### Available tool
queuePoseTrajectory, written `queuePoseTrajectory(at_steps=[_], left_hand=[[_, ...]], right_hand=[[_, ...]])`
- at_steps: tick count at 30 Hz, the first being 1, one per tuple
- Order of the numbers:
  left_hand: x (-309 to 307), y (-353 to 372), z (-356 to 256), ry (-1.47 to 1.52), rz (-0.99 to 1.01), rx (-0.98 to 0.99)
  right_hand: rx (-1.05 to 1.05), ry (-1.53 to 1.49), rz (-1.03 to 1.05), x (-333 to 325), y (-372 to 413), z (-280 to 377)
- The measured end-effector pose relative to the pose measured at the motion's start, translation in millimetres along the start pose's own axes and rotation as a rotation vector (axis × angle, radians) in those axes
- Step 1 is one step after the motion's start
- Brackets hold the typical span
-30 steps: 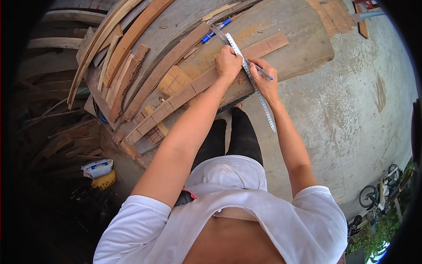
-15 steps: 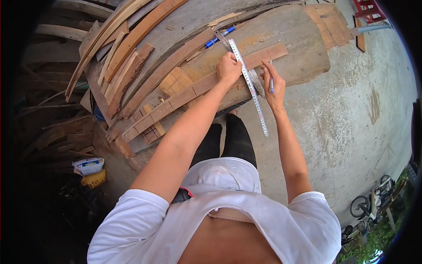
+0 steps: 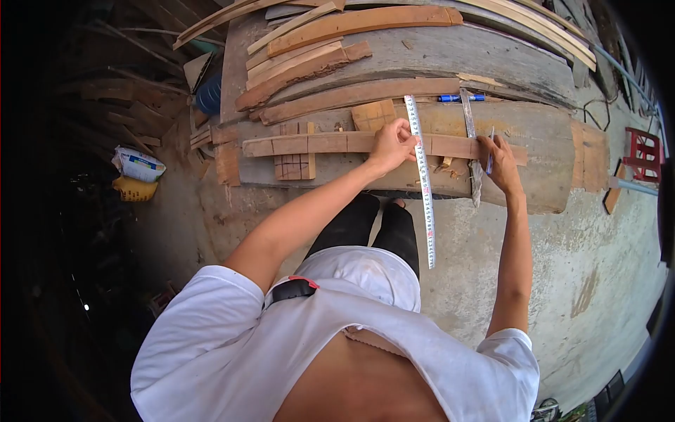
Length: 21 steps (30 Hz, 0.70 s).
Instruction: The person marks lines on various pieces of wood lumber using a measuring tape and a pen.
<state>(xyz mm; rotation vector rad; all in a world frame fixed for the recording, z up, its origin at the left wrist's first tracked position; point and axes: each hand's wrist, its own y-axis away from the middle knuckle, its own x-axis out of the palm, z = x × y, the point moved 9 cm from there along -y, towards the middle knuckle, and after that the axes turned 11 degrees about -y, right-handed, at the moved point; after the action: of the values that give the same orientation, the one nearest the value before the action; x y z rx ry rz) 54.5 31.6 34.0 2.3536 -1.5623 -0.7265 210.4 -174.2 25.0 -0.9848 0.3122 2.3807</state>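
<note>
A long wooden strip [image 3: 323,143] with dark cross lines lies across a thick plank. My left hand [image 3: 394,146] is closed in a pinch on a white measuring tape strip [image 3: 426,190], which crosses the wood and hangs past the plank's near edge. My right hand [image 3: 502,166] is closed around a slim pen [image 3: 490,156], at the right part of the strip. Beside those fingers, a flat metal blade [image 3: 467,112] lies across the wood, its near end greyish and cloth-like. Behind the strip rests a blue marker [image 3: 460,98].
Two small lined wooden blocks [image 3: 374,114] [image 3: 295,167] lie by the strip. Curved wooden pieces [image 3: 365,29] cover the far side of the bench. A red plastic stool [image 3: 643,155] stands at right. A white bag [image 3: 139,164] and a yellow basket [image 3: 136,188] sit at left.
The view has turned, so the wooden strip now runs nearly level. My right hand has moved right, away from the tape, to beside the metal blade. My left hand still pinches the tape.
</note>
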Motion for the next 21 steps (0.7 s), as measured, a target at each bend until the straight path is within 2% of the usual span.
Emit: queuePoseTrajectory(at_steps=[5,7,10,15,19,21], left_hand=[[-54,13,13,0.159,-0.084,0.003],[-76,19,20,0.177,-0.148,-0.032],[-102,24,28,0.189,-0.174,-0.041],[-145,26,49,0.139,-0.22,-0.061],[-163,18,66,0.05,-0.199,-0.068],[-164,13,68,0.04,-0.185,-0.063]], right_hand=[[-0.025,0.002,0.052,19,-35,64],[-0.133,-0.066,0.06,42,-50,96],[-0.128,-0.068,0.092,90,-68,127],[-0.237,-0.1,-0.011,133,-82,201],[-0.256,0.017,-0.01,156,-83,212],[-0.235,-0.16,-0.117,142,-74,210]])
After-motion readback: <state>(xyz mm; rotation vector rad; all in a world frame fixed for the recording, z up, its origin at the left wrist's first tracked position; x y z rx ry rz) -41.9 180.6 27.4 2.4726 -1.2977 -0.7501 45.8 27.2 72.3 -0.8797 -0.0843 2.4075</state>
